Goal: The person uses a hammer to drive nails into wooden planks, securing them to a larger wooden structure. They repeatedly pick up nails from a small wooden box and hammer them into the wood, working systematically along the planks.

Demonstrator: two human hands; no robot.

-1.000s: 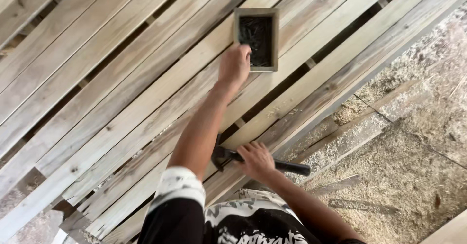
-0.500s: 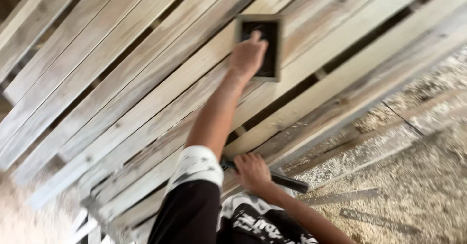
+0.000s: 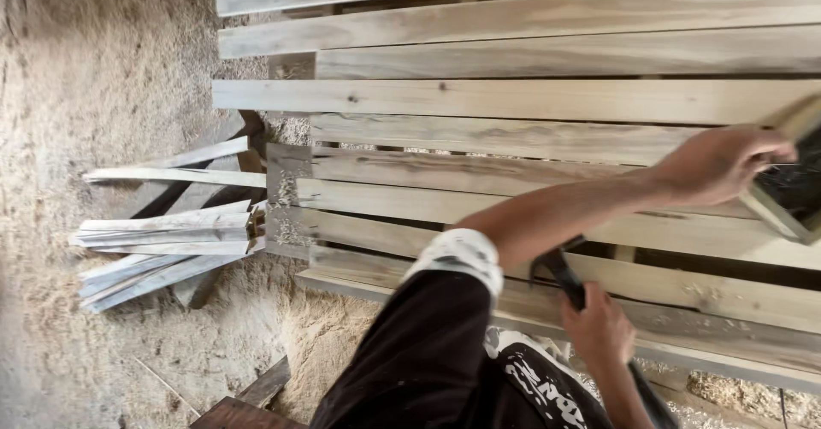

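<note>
Two hands at work: my left hand [image 3: 718, 165] grips the box [image 3: 791, 177] rim at frame edge; my right hand [image 3: 601, 331] clasps the hammer [image 3: 564, 279] over slatted planks [image 3: 513, 100].

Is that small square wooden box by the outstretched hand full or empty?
Not empty: the small square wooden box holds something dark; what, cannot tell. Left hand reaches it.
</note>
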